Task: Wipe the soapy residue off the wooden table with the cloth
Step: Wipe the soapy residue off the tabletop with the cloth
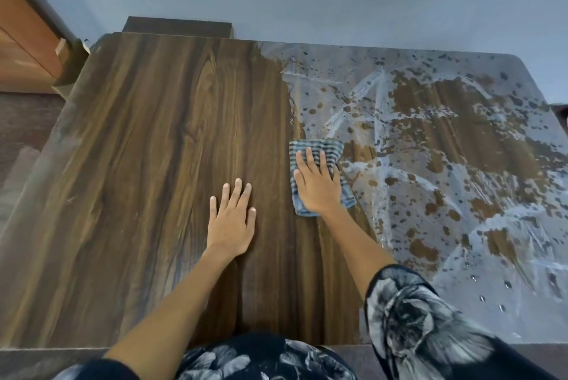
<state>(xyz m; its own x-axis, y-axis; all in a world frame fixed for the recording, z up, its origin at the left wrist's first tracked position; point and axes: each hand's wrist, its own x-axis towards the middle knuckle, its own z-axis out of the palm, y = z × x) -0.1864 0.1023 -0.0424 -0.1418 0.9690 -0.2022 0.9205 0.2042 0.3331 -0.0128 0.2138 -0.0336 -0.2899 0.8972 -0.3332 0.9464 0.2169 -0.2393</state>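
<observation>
Currently my right hand (318,184) lies flat, fingers straight and spread, pressing the folded blue-and-white checked cloth (319,175) onto the dark wood-grain table (153,149). Cloth sits near table centre, right at the boundary between clean wood on the left and the whitish soapy residue film (445,149) on the right half. Cloth is oblong; its long axis runs from me toward the far edge, tilted slightly, near end angled right. My left hand (232,221) rests palm-down on clean wood just left of the cloth, fingers extended, holding nothing. Dark floral sleeve (415,318) covers my right upper arm.
</observation>
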